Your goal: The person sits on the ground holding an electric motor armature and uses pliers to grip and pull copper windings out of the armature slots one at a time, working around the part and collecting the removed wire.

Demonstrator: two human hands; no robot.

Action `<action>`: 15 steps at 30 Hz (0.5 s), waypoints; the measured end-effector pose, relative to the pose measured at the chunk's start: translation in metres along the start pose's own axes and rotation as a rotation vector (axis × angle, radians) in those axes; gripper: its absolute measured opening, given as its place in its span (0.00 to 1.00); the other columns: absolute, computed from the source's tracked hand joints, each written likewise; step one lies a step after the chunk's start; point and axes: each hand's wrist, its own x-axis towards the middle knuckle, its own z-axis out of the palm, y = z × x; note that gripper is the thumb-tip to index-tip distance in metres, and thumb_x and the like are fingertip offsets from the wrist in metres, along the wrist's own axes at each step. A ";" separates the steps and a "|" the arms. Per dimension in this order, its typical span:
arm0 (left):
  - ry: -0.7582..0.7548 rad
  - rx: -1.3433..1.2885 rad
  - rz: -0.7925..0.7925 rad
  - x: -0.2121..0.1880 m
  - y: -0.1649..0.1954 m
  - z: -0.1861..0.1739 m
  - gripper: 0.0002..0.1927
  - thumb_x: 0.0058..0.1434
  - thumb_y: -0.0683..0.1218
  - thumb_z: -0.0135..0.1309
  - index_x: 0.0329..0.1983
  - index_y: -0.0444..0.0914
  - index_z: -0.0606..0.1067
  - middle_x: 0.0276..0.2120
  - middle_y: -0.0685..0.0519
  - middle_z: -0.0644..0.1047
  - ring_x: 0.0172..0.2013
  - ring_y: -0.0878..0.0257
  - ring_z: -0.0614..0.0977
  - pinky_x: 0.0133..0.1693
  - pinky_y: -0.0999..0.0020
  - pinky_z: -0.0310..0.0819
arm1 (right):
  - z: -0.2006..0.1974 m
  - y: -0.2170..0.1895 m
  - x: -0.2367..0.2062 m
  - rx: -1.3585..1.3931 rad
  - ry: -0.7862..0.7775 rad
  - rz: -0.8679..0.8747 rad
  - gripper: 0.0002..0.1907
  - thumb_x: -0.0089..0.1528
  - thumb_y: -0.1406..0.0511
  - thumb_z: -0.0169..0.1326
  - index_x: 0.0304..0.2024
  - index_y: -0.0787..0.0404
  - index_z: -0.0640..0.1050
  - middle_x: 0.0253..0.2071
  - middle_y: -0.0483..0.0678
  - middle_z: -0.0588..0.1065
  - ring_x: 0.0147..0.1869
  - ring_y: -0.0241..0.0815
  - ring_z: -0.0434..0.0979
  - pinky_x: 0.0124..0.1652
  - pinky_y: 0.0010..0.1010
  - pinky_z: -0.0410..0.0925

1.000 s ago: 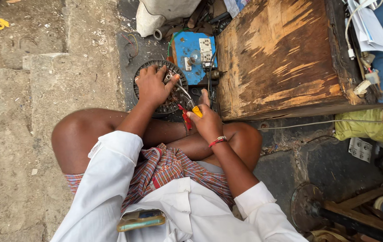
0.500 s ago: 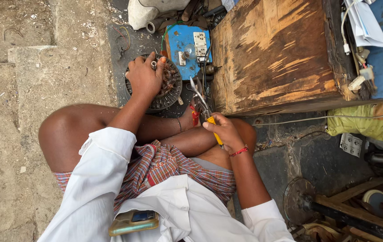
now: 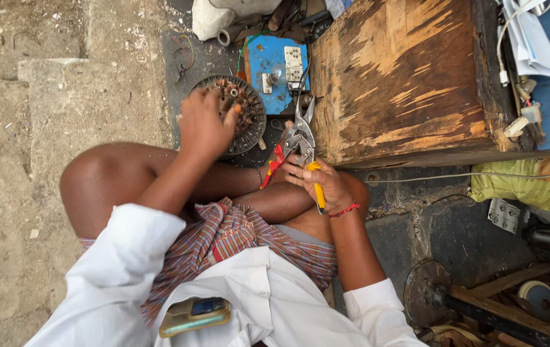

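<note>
Left hand (image 3: 203,125) presses the heavy, rigid round stator (image 3: 233,122); right hand (image 3: 323,186) clenches stiff snips (image 3: 298,144) by their handles.

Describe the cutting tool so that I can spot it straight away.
Start at the big worn wooden box. At its lower left corner the right hand holds metal snips, blades pointing up beside the blue switch board. Only they have one red and one yellow handle.
</note>
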 end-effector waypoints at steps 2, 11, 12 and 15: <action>-0.127 -0.233 0.002 -0.039 0.002 0.011 0.25 0.71 0.60 0.52 0.60 0.38 0.75 0.53 0.41 0.78 0.55 0.45 0.78 0.56 0.51 0.71 | 0.004 -0.003 -0.004 -0.026 -0.044 0.047 0.36 0.58 0.64 0.62 0.66 0.69 0.67 0.64 0.56 0.71 0.72 0.58 0.70 0.66 0.53 0.64; -0.574 -1.441 -0.694 -0.099 0.040 0.073 0.18 0.73 0.54 0.37 0.59 0.43 0.67 0.43 0.57 0.77 0.42 0.68 0.80 0.45 0.61 0.78 | 0.034 0.007 -0.003 -0.494 -0.019 0.106 0.22 0.62 0.69 0.60 0.59 0.66 0.74 0.47 0.46 0.76 0.52 0.36 0.76 0.55 0.31 0.69; -0.562 -1.447 -0.695 -0.099 0.040 0.072 0.17 0.74 0.54 0.37 0.59 0.42 0.67 0.43 0.57 0.77 0.41 0.68 0.79 0.45 0.62 0.78 | 0.039 0.008 -0.003 -0.509 -0.012 0.102 0.23 0.60 0.69 0.60 0.58 0.62 0.74 0.46 0.44 0.76 0.51 0.34 0.76 0.54 0.29 0.70; -0.540 -1.439 -0.707 -0.095 0.038 0.065 0.16 0.75 0.53 0.37 0.60 0.42 0.67 0.41 0.57 0.76 0.38 0.69 0.77 0.42 0.64 0.75 | 0.047 0.004 -0.004 -0.480 0.021 0.213 0.16 0.61 0.68 0.60 0.51 0.63 0.75 0.45 0.46 0.76 0.49 0.37 0.79 0.50 0.32 0.72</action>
